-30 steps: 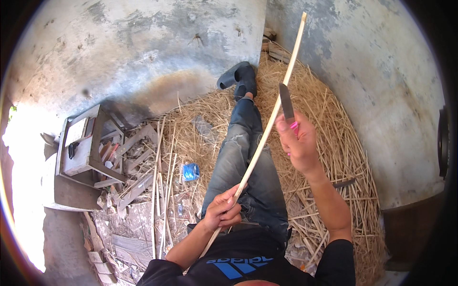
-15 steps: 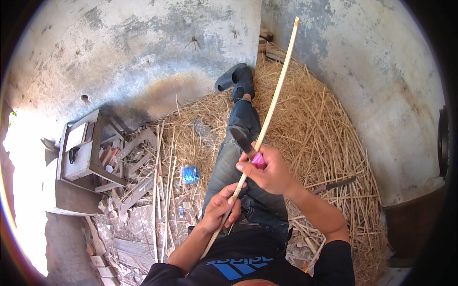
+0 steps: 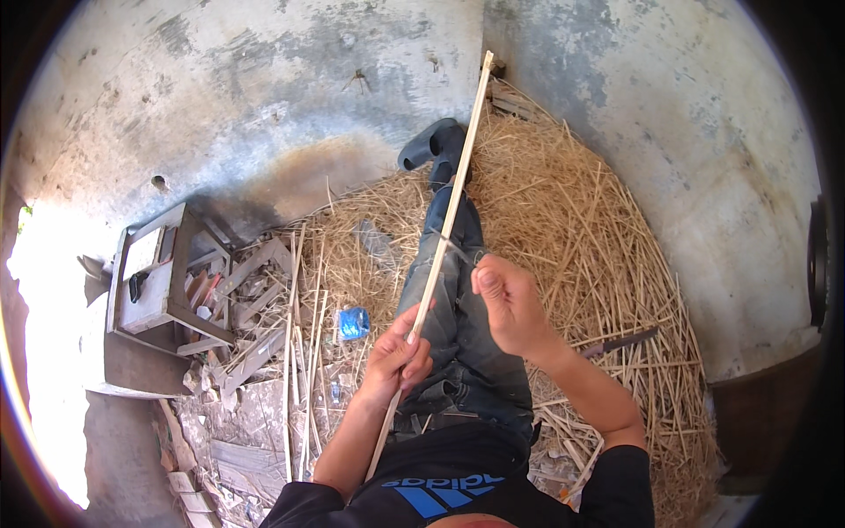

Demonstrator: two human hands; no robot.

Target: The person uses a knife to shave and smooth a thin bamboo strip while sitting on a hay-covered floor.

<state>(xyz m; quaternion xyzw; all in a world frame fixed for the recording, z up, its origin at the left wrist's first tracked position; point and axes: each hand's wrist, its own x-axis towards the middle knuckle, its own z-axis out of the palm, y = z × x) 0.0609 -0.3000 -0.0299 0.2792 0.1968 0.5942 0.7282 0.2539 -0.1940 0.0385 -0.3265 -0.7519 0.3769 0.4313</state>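
Note:
A long pale strip of split bamboo or wood [image 3: 457, 189] slants up from beside my waist, over my outstretched legs, toward the wall corner. My left hand [image 3: 398, 363] is closed round its lower part, with the thumb on top. To the right of the strip, my right hand [image 3: 512, 308] is closed round the handle of a knife, which the fingers hide. The knife's blade [image 3: 459, 250] is seen nearly edge-on and points up and left. Its tip reaches the strip's middle; whether it presses on the strip I cannot tell.
Straw and thin shavings [image 3: 572, 238] cover the floor. A second knife [image 3: 620, 341] lies on them at the right. Left of my legs are a roll of blue twine [image 3: 354, 323], long strips [image 3: 299, 352] and an overturned wooden stool [image 3: 167, 282]. Walls [image 3: 264, 88] close in the far side.
The strip's far end has swung left and a little down. My left hand has moved up slightly. My right hand has come off the strip to the right, turning the blade edge-on.

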